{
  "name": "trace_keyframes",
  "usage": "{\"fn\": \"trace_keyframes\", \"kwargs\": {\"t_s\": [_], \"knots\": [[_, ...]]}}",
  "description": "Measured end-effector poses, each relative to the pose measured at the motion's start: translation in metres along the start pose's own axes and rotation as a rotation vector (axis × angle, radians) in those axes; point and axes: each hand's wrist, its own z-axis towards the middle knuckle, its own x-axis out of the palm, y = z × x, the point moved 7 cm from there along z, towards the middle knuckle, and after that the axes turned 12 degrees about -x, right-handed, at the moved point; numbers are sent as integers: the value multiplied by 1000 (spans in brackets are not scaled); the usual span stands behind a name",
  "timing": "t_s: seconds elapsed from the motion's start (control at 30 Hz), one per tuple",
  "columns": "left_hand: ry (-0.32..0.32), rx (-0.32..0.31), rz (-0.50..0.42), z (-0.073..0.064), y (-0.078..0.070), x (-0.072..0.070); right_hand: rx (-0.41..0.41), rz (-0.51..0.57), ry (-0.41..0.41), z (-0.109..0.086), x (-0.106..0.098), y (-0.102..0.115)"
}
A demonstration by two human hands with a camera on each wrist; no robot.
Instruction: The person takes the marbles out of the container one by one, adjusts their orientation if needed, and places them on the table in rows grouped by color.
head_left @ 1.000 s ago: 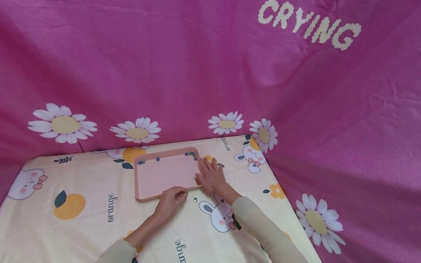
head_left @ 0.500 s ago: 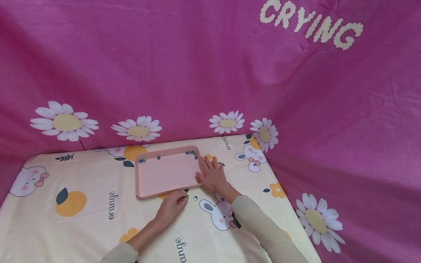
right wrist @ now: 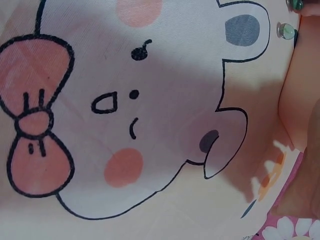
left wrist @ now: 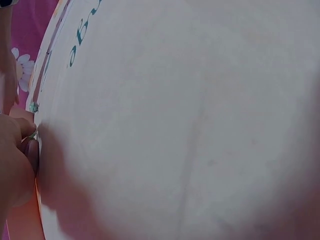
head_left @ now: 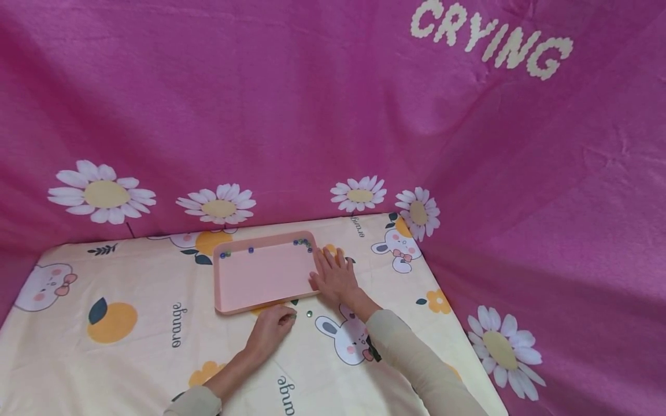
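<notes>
My left hand (head_left: 269,330) is just in front of the pink tray (head_left: 265,280), pinching a small green glass marble (right wrist: 296,4) between thumb and forefinger. In the head view the fingers mostly hide it. Another green marble (head_left: 309,314) lies on the cloth right beside those fingertips; the right wrist view shows this loose marble (right wrist: 286,31) as clear greenish glass. With fingers spread, my right hand (head_left: 335,278) rests along the tray's right side. Inside the tray, blue and green marbles (head_left: 303,242) gather at the far right corner, others at the far left.
A cream cloth (head_left: 156,370) printed with rabbits, oranges and flowers covers the table. Behind it and to the right hangs a magenta curtain (head_left: 291,115) with daisies. A single blue marble (head_left: 251,250) sits by the tray's far wall.
My left hand has drawn back slightly from the tray's near edge, still pinching the marble. My right hand stays in place at the tray's side.
</notes>
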Motion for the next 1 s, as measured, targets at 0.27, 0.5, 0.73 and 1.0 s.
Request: {"fn": "trace_keyframes", "kwargs": {"t_s": [0.27, 0.5, 0.73, 1.0], "knots": [[30, -31, 13, 1, 0, 1, -1, -15, -7, 0, 1, 0], [32, -60, 8, 1, 0, -2, 6, 9, -1, 0, 1, 0], [29, -87, -152, 4, -3, -16, 4, 12, 9, -2, 5, 2], [127, -109, -234, 47, -20, -19, -12, -13, -5, -2, 1, 2]]}}
